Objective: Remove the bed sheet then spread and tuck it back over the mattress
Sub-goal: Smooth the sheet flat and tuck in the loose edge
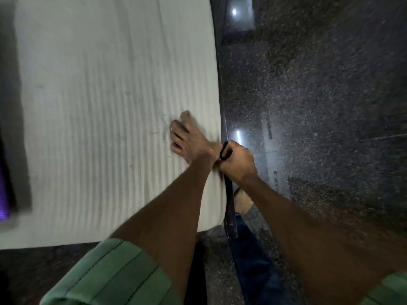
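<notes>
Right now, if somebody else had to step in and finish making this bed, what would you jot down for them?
Left hand: flat, fingers spread, pressing the white striped sheet onto the mattress top near its right edge.
Right hand: curled down at the bed's side, beside the dark bed frame; what its grip closes on is hidden, probably the sheet's edge.
Done: the sheet lies spread over the mattress, mostly smooth.
Left: finish tucking along this side. The near edge looks untucked where it hangs; other sides are out of view, so check them.
A dark folded cloth sits at the far left.
</notes>
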Motion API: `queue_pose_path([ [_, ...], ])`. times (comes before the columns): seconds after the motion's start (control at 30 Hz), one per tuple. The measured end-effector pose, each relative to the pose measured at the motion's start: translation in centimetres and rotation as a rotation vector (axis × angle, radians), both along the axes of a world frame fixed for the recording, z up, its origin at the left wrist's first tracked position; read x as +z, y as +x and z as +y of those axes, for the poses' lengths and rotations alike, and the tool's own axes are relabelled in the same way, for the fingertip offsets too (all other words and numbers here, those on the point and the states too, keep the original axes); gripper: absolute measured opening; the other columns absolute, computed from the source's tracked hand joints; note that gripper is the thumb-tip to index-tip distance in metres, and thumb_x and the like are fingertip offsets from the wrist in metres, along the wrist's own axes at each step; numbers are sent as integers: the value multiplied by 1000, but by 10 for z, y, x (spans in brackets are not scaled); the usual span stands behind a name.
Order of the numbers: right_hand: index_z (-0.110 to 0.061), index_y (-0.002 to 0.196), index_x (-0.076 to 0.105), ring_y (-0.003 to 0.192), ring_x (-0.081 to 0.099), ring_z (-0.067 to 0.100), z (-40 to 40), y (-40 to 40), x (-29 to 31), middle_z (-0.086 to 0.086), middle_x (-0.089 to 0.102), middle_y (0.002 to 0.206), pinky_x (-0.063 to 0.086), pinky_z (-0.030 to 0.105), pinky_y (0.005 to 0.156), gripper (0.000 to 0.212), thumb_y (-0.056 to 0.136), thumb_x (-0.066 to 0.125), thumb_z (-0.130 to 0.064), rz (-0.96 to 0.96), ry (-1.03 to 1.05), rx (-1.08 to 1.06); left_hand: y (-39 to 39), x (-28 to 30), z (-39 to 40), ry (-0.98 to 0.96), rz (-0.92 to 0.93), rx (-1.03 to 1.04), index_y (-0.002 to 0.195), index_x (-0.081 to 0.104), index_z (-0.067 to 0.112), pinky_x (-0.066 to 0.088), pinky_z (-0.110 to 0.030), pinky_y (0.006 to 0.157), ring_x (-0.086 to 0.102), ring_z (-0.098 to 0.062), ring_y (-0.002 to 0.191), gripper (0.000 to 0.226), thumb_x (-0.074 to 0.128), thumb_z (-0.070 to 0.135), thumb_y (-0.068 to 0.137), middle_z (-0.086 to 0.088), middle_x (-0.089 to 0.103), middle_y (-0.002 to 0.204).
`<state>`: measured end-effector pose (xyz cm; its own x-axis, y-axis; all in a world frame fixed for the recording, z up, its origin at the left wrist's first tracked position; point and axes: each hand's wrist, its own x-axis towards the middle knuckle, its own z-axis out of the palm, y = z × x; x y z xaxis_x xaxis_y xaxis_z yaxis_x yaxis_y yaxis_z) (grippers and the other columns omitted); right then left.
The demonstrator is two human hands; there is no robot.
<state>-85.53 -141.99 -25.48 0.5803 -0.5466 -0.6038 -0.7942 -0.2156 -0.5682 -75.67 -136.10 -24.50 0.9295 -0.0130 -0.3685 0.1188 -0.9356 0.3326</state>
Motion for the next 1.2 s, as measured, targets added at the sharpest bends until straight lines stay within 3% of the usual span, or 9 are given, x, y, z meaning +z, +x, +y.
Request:
queue_pose_path([
  [0.1,-26,77,65,59,65,19,-25,14,-9,-3,67,65,58,41,60,22,59,67,-39,-91,111,-184,4,-5,-7,-108,130,88,150,19,41,19,-50,116,17,-29,148,117,85,23,56,-3,13,159],
  [0.27,-27,86,57,58,50,11,-53,69,-7,-12,52,61,44,34,59,28,62,70,-31,-138,37,-73,-1,-12,6,-32,31,-19,156,11,42,23,-53,112,20,-33,146,126,90,40,58,-10,12,164],
  [0.5,-26,102,35,82,60,27,-54,104,-3,0,56,98,49,40,67,60,58,74,-20,8,-167,4,6,-12,9,-11,82,-126,158,7,37,27,-55,106,27,-37,136,124,84,41,62,-14,18,160],
  [0.63,-20,114,45,103,63,35,-49,109,1,6,60,116,53,41,80,59,65,77,-24,91,-225,-25,21,-5,28,-89,34,-165,152,26,40,28,-50,104,29,-32,135,90,70,49,74,-8,26,153],
  [0.73,-15,129,43,116,60,40,-49,121,9,13,56,132,51,45,88,70,73,82,-31,232,-284,134,45,-2,30,-120,-128,-141,123,50,35,35,-44,95,41,-26,122,54,68,50,75,0,39,131],
  [0.83,-13,125,47,109,62,34,-67,129,15,13,60,125,50,33,80,59,77,78,-25,269,-112,199,68,0,16,-185,-145,-197,114,53,31,35,-41,93,43,-24,119,46,71,46,74,1,40,124],
  [0.93,-14,120,66,90,64,17,-90,145,19,0,69,106,46,17,62,37,85,72,-19,88,124,-2,95,4,-7,-234,-150,-209,115,56,29,37,-41,96,44,-24,119,47,73,42,74,1,42,124],
  [1.03,-23,111,70,92,67,15,-107,176,18,-9,70,97,48,23,73,33,82,76,-37,-68,7,-158,110,6,-28,-270,-150,-212,117,56,27,39,-41,98,45,-24,121,45,74,35,76,-1,44,126],
  [1.2,-22,92,62,84,66,23,-133,215,6,-2,68,91,58,32,74,38,66,82,-42,41,-136,-73,134,6,-53,-250,-167,-161,121,55,26,37,-35,98,44,-22,123,42,71,31,82,-1,44,128],
])
